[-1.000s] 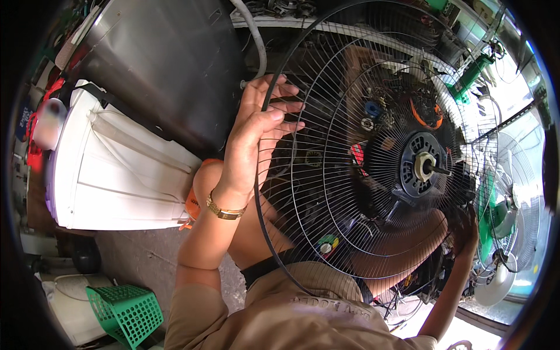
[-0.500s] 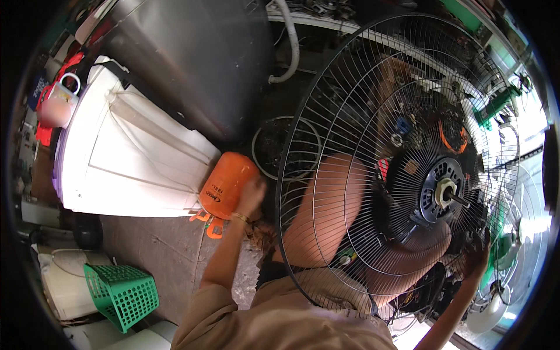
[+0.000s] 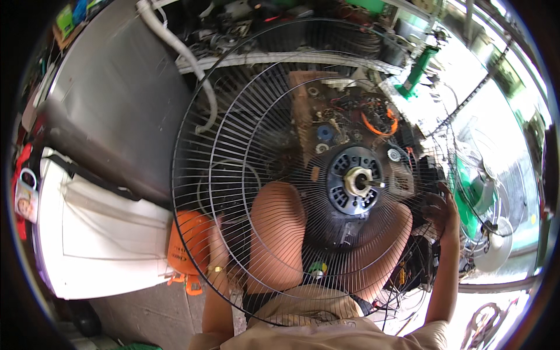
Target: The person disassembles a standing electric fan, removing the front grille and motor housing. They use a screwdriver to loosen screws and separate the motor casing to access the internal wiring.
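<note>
A large black wire fan guard (image 3: 230,99) fills the middle over my lap, with a black motor front (image 3: 338,198) and metal shaft at its centre. My right hand (image 3: 440,213) is at the guard's right edge, fingers curled on the fan; exactly which part is unclear. My left hand (image 3: 217,236) is down behind the guard's left side, beside an orange cylindrical container (image 3: 188,236), its fingers obscured by the wires. Through the guard I see my bare legs and, beyond them, a cluttered board (image 3: 312,102) with small parts, a blue ring and orange wire.
A white bin (image 3: 105,233) and dark metal panel (image 3: 122,116) stand left, with a mug (image 3: 26,198) at the edge. A grey hose (image 3: 175,44) hangs beside a cluttered shelf (image 3: 251,58). A green cylindrical tool (image 3: 421,67) and another fan (image 3: 478,192) are at the right.
My left hand left the guard's rim and dropped to the orange container, where it remains, now behind the wires. The guard now appears further left and more face-on as the view shifts.
</note>
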`<control>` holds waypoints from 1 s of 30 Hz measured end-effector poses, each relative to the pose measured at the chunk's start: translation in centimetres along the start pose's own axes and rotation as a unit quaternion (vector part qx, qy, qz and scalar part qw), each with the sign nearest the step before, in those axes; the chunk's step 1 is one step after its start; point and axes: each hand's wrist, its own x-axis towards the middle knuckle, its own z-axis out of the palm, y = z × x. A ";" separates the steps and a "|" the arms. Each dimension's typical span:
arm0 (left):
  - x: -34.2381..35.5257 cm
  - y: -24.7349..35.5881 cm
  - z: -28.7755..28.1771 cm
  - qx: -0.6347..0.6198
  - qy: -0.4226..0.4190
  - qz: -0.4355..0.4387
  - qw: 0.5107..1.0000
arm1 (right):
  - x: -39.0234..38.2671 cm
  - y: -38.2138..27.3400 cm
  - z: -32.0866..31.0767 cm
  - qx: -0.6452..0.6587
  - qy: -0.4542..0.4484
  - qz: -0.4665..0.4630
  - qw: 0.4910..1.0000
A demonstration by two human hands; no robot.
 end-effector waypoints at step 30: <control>-15.2 16.4 13.9 -0.022 -0.297 0.168 0.940 | -0.2 1.4 -1.9 0.071 0.008 -0.011 0.997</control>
